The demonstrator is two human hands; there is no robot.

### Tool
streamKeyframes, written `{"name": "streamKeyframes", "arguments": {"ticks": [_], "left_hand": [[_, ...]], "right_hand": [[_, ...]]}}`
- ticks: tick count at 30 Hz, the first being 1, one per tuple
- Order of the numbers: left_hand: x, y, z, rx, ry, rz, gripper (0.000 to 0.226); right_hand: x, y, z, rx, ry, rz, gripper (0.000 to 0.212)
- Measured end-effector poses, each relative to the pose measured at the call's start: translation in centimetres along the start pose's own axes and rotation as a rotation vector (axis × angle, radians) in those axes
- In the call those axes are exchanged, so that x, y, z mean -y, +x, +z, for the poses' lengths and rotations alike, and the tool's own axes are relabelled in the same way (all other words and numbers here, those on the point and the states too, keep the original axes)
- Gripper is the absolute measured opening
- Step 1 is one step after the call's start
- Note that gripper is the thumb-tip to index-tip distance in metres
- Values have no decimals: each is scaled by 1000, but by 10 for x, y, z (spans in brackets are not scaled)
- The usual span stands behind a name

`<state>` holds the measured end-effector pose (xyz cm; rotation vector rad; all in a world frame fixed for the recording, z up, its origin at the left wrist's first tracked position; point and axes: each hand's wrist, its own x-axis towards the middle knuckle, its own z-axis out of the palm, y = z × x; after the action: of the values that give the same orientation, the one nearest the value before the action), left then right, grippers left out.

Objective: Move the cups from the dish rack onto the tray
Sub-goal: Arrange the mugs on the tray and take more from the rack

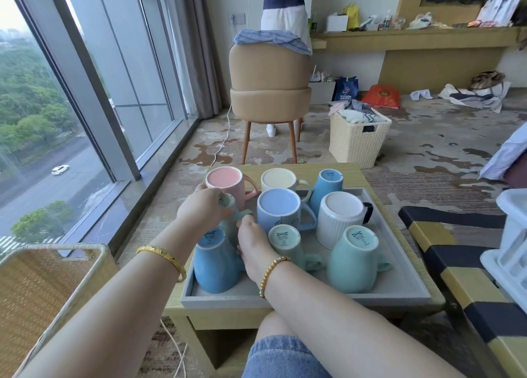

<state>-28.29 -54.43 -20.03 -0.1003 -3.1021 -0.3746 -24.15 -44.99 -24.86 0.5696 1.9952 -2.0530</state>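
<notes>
Left fingers (219, 195) are pinching the base of a small pale-green glazed ceramic cup (228, 206), upside down among 8 others on the grey rectangular tray (299, 299); right fingertips (245, 220) are gripping its handle. The left hand (205, 210) and right hand (252, 243) are best lowering it level, steering clear of the pink mug (226, 182) and blue mug (214, 259) just beside it, letting go once its rim sits flat
</notes>
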Motion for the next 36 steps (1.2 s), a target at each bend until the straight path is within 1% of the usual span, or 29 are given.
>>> {"name": "streamKeyframes", "arguments": {"ticks": [1,3,5,7,9,11,13,15,16,18,20,26,33,36], "left_hand": [[1,-2,1,16,-27,-3,52],[3,-9,2,29,-113,-31,55],[4,-19,0,-25,-181,-30,57],[3,-31,-3,-87,-213,20,52],[0,-43,-7,-82,-219,59,47],[0,-54,-10,19,-183,54,51],[2,-64,-13,150,-112,53,61],[7,-73,-14,227,-46,72,63],[9,-77,-15,256,-20,86,64],[13,-83,-16,293,5,106,67],[14,-86,-17,267,-7,105,65],[12,-87,-15,141,-29,88,58],[6,-90,0,5,-111,-20,56],[3,-90,5,-40,-105,-65,55]], "right_hand": [[1,-5,1,0,-25,7,50],[-1,-14,1,10,-72,12,51],[0,-27,-2,27,-84,1,46],[-1,-41,-4,67,-170,-34,38],[-6,-52,-5,64,-189,-75,36],[-8,-64,-6,46,-186,-89,36],[-12,-71,-8,-1,-178,-106,29],[-16,-79,-8,-53,-199,-87,24],[-19,-83,-7,-53,-215,-70,24],[-24,-89,-3,5,-288,-49,29],[-27,-95,1,64,-406,-58,36],[-29,-101,11,67,-527,-114,41],[-27,-92,5,34,-581,-166,48],[-27,-90,0,37,-601,-195,50]]}}
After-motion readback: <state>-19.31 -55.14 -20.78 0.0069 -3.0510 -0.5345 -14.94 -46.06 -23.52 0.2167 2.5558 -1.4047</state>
